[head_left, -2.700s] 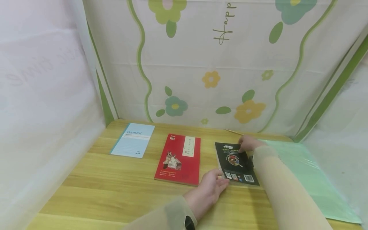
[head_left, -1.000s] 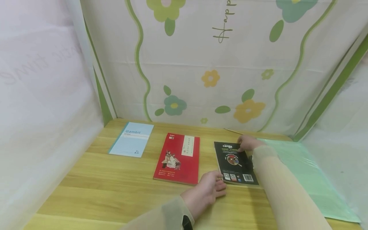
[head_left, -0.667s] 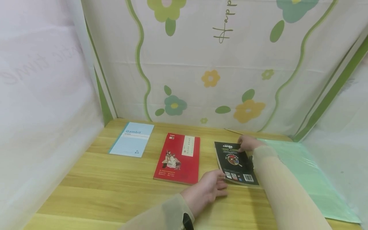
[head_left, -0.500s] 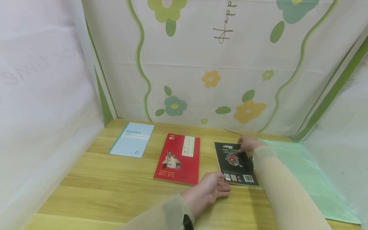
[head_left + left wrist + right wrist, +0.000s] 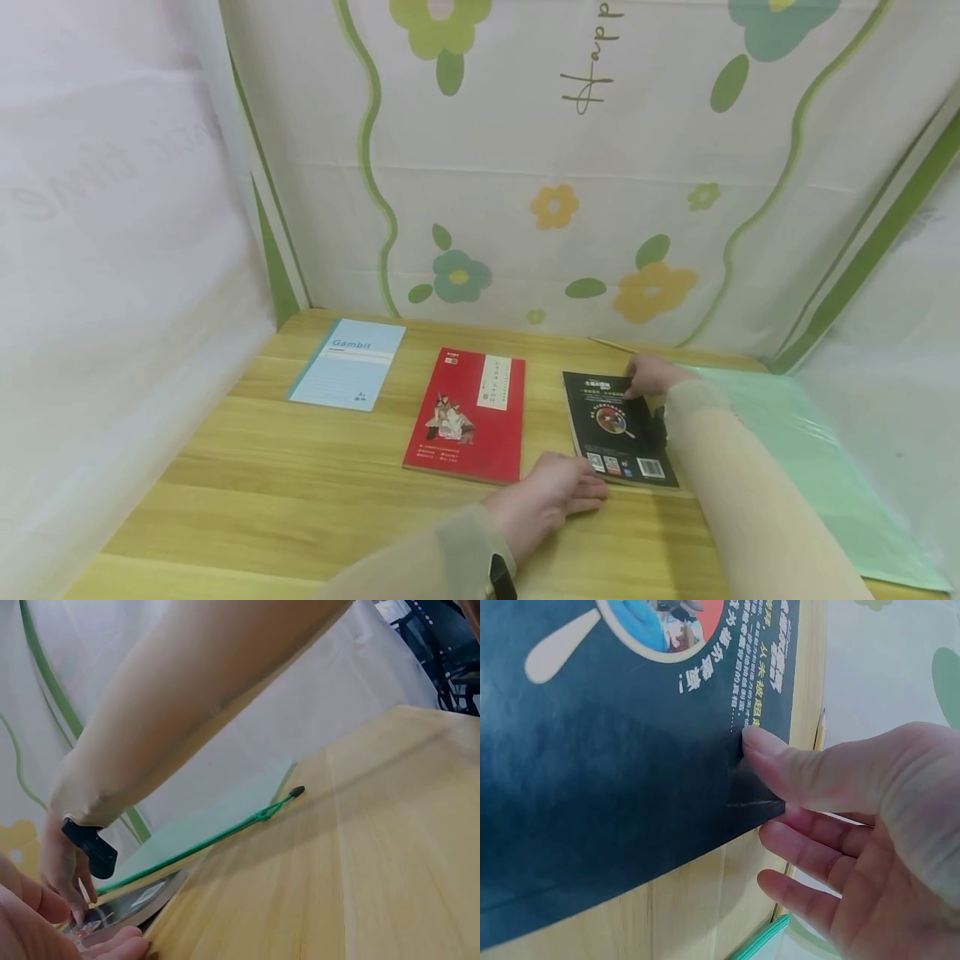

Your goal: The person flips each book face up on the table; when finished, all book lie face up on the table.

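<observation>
A black book (image 5: 607, 417) with a barcode and a magnifying-glass picture lies flat on the table, right of centre. My right hand (image 5: 651, 375) pinches its far right corner; the right wrist view shows the thumb (image 5: 769, 746) on the cover and fingers at the edge below. At the near left corner my left hand (image 5: 551, 493) rests with its fingers fairly straight, touching or right beside the book. Its fingertips partly cover that corner. To the left lies a red book (image 5: 468, 417) with two illustrated figures.
A light blue notebook (image 5: 348, 364) labelled Gambit lies at the far left of the wooden table (image 5: 262, 500). A pale green zip bag (image 5: 817, 475) lies under and beyond the right forearm. A thin stick (image 5: 613, 344) lies near the flowered back curtain (image 5: 480, 133).
The left hand's thumb has come off the black book's near corner, and the slightly lifted corner has settled flat. The right hand keeps its place; the view has shifted slightly.
</observation>
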The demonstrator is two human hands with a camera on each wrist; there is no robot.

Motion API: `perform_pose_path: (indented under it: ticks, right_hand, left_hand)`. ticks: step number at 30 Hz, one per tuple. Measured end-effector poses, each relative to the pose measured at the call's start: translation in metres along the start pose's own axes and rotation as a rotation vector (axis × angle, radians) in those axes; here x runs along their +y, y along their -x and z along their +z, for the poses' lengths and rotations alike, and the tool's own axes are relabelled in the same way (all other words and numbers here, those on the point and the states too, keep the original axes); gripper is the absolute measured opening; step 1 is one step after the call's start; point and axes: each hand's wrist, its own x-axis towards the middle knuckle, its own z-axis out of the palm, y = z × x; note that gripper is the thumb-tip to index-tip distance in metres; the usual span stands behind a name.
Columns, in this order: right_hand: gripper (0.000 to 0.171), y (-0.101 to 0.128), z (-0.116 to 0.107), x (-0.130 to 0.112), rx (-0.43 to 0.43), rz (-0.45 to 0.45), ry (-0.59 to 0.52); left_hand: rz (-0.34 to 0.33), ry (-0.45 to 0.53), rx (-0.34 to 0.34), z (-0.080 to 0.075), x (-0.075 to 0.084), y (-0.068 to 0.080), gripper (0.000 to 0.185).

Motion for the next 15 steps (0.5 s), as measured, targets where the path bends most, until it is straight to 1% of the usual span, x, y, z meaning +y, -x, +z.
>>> perform_pose_path:
  ticks: [2,5,9,15]
  right_hand:
    - [0.04,-0.001,0.0,0.002,-0.007,0.001,-0.007]
    - [0.031,-0.003,0.0,0.004,-0.031,-0.007,-0.013]
    - [0.016,-0.006,-0.001,0.006,-0.058,-0.016,-0.017]
    - [0.01,-0.008,-0.005,0.009,-0.059,-0.066,-0.009]
  left_hand:
    - [0.006,0.005,0.019,0.002,-0.001,-0.003,0.023]
    - [0.016,0.018,0.04,0.002,-0.002,-0.008,0.022]
    - [0.024,0.027,0.049,0.002,-0.003,-0.013,0.03]
    - [0.019,0.037,0.058,0.002,-0.002,-0.013,0.037]
